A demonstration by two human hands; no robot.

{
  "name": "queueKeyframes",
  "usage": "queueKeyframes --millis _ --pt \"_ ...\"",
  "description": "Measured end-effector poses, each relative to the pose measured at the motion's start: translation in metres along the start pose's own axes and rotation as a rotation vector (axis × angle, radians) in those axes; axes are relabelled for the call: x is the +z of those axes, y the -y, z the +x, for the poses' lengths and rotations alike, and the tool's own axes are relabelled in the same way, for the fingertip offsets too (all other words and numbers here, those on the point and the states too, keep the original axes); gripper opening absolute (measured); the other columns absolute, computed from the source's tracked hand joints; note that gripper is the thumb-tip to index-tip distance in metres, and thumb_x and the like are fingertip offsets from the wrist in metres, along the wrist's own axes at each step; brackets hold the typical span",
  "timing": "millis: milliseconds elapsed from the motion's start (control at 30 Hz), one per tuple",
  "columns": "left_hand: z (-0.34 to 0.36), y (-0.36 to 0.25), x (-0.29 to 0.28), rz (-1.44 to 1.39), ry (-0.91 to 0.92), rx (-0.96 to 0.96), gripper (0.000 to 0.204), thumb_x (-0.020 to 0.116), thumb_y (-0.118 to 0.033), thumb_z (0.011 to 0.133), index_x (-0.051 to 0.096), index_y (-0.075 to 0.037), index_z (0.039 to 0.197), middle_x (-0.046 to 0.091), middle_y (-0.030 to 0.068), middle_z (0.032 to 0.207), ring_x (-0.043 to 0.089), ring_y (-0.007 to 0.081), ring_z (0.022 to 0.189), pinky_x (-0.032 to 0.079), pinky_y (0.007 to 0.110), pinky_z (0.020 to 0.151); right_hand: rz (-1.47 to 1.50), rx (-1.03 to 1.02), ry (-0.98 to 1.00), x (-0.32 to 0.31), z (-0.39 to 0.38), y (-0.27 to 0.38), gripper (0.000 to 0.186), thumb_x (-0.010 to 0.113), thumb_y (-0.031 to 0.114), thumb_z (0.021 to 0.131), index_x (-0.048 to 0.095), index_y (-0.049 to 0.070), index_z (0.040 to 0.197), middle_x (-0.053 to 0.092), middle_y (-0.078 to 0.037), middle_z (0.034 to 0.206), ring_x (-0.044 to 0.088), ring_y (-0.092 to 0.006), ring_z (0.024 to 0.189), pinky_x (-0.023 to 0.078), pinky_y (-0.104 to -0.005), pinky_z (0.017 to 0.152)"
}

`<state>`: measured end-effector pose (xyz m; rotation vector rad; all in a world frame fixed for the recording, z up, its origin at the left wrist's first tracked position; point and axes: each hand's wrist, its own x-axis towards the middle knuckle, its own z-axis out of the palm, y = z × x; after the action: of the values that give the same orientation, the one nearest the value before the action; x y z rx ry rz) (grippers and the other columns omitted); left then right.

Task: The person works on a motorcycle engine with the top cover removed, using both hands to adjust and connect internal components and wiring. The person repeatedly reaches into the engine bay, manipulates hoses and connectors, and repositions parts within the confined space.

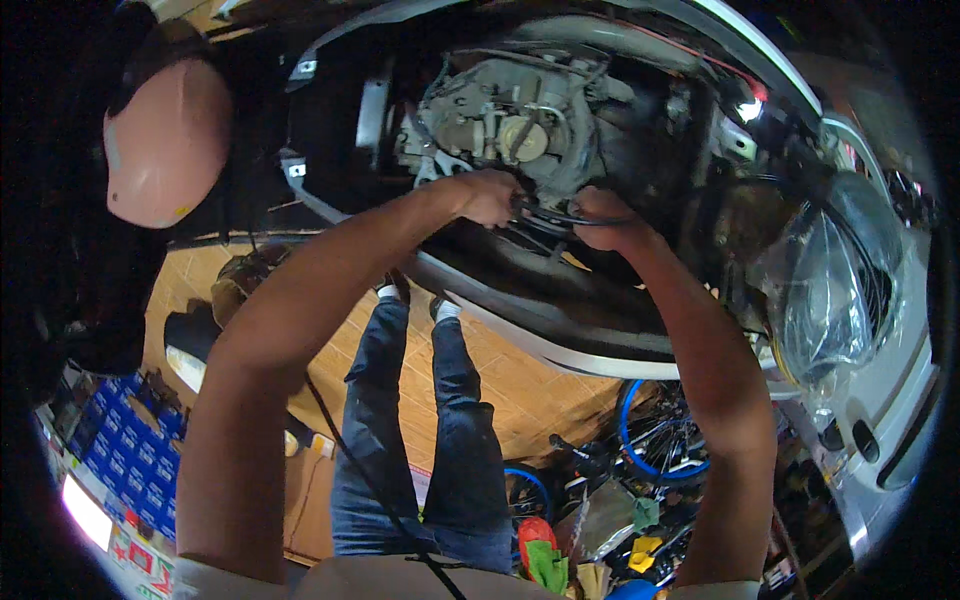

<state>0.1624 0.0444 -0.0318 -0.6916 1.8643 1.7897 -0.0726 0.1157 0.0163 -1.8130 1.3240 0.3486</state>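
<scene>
Both my hands reach into the opened body of a motor scooter point(530, 335), over its greasy engine point(480, 95). My left hand point(490, 198) is closed, its fingers curled round one end of a bundle of black cables point(548, 215). On the other side, my right hand point(603, 218) grips the same bundle, with the fingers folded. The dark strands run between the two hands just below a round, pale brass-coloured cover point(524, 138) on the engine. My fingertips are partly hidden among the cables and in shadow.
A pink helmet point(168, 145) is at the left. Clear plastic wrapping point(825, 290) with a black cable hangs on the right. Below lie blue boxes point(125, 435), a blue-rimmed wheel point(660, 440), coloured rags point(545, 562) and the tiled floor point(540, 400). A dark cord point(370, 485) crosses before my legs.
</scene>
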Motion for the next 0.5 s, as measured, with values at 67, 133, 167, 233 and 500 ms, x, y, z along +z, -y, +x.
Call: queueKeyframes --millis 67,133,167,233,500 --pt "-0.016 -0.001 -0.003 0.17 -0.187 0.129 0.035 0.062 -0.02 0.086 0.064 -0.008 0.12 0.067 0.0173 0.111 0.064 0.0324 0.101 0.051 0.036 0.09 0.073 0.088 -0.053 -0.002 -0.013 0.004 0.016 0.054 0.007 0.08 0.064 0.002 0.091 0.06 -0.024 0.084 0.061 -0.0391 0.083 0.049 -0.0466 0.072" --pt "-0.031 -0.008 -0.01 0.237 -0.314 0.202 0.035 0.064 -0.02 0.084 0.066 -0.009 0.117 0.068 0.0171 0.108 0.065 0.0327 0.1 0.051 0.036 0.089 -0.057 0.034 -0.045 -0.015 -0.024 0.005 0.014 0.055 0.006 0.079 0.064 0.002 0.089 0.061 -0.022 0.086 0.062 -0.0373 0.084 0.049 -0.0462 0.073" --pt "-0.039 -0.013 -0.014 0.225 -0.346 0.198 0.034 0.066 -0.022 0.083 0.067 -0.009 0.115 0.068 0.0174 0.104 0.064 0.0337 0.101 0.05 0.037 0.089 -0.135 -0.005 -0.058 -0.022 -0.029 0.007 0.013 0.056 0.005 0.078 0.064 0.003 0.088 0.061 -0.022 0.086 0.062 -0.0364 0.084 0.05 -0.046 0.073" --pt "-0.053 -0.025 -0.019 0.121 -0.391 0.205 0.033 0.068 -0.018 0.08 0.068 -0.008 0.111 0.066 0.0182 0.109 0.062 0.0361 0.104 0.05 0.04 0.09 -0.086 -0.079 -0.219 -0.033 -0.043 0.016 0.012 0.056 0.004 0.077 0.063 0.002 0.087 0.062 -0.021 0.087 0.062 -0.0373 0.084 0.05 -0.0457 0.074" --pt "-0.085 -0.067 -0.018 0.309 -0.665 0.414 0.029 0.066 -0.002 0.078 0.066 -0.001 0.107 0.063 0.0182 0.103 0.063 0.0376 0.092 0.051 0.039 0.083 -0.097 0.079 -0.263 -0.039 -0.067 0.052 0.011 0.056 0.004 0.079 0.064 0.002 0.086 0.065 -0.02 0.089 0.063 -0.0386 0.087 0.051 -0.0465 0.079"
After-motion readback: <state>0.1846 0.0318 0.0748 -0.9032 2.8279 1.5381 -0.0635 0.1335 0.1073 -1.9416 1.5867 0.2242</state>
